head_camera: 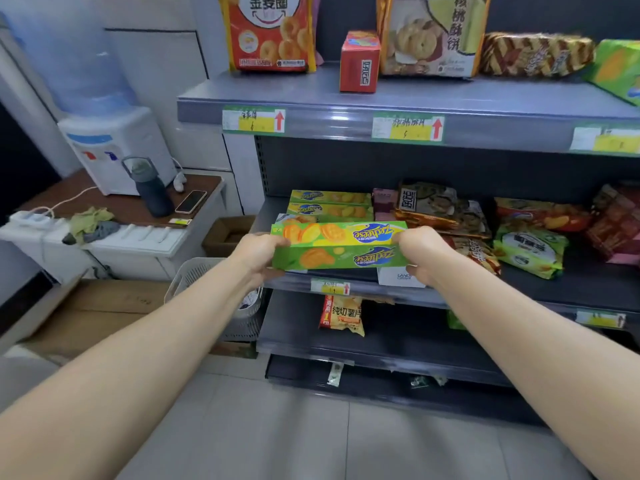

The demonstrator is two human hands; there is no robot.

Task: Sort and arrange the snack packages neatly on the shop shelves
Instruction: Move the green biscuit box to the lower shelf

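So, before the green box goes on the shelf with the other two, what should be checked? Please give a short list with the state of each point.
1. Both ends held: left hand and right hand each grip one end of the green box: ok.
2. Box level: nearly horizontal: ok.
3. Matching boxes lie at the left of the middle shelf: ok.
4. Print direction: the held box reads upside down, the shelved ones upright: not ok.
5. Free space in front of those boxes: hidden behind the held box: cannot tell.
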